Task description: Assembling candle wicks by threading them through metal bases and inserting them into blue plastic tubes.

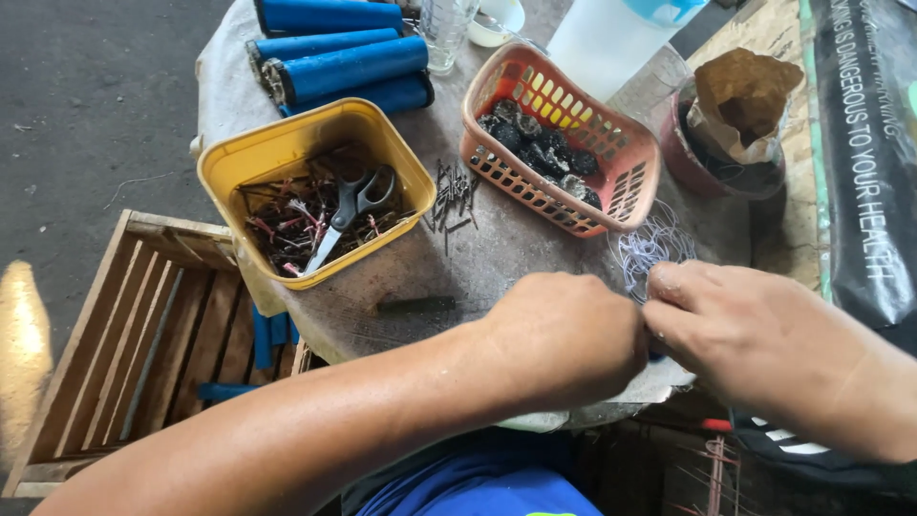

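Observation:
My left hand [564, 334] and my right hand [740, 330] meet at the near edge of a round, cloth-covered table [497, 248], fingers pinched together around something small that is hidden between them. Just beyond my fingertips lies a loose bundle of thin white wire loops [652, 245]. A dark short stick [414, 306] lies on the cloth left of my left hand. What my fingers grip cannot be made out.
A yellow tub [287, 153] holds scissors [349, 205] and reddish wire scraps. An orange basket [564, 134] holds dark lumps. Small nails [452, 196] lie between them. Blue tubes [344, 57] sit at the back, a brown paper bag [740, 105] at right, a wooden crate [143, 334] on the floor at left.

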